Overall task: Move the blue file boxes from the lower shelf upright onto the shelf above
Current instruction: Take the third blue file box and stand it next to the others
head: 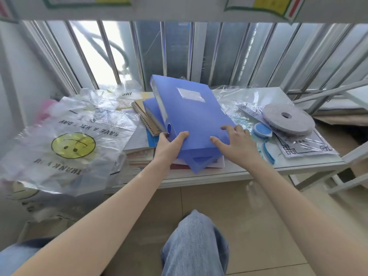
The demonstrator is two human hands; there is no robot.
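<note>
Your left grip [167, 145] clasps the top blue file box [191, 116] at its 7 o'clock corner; your right grip [237, 142] rests spread-fingered at 5 o'clock. It lies atop a second blue file box [201, 163] on the lower shelf [258, 172].

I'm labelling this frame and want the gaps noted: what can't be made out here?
Head view:
- Lower file box: mostly covered by the top file box.
- Shelf above: cut off by the picture's top edge; free space unknown.
- Label: blurred, unreadable.
- Paper pile: largely hidden under both boxes.
</note>
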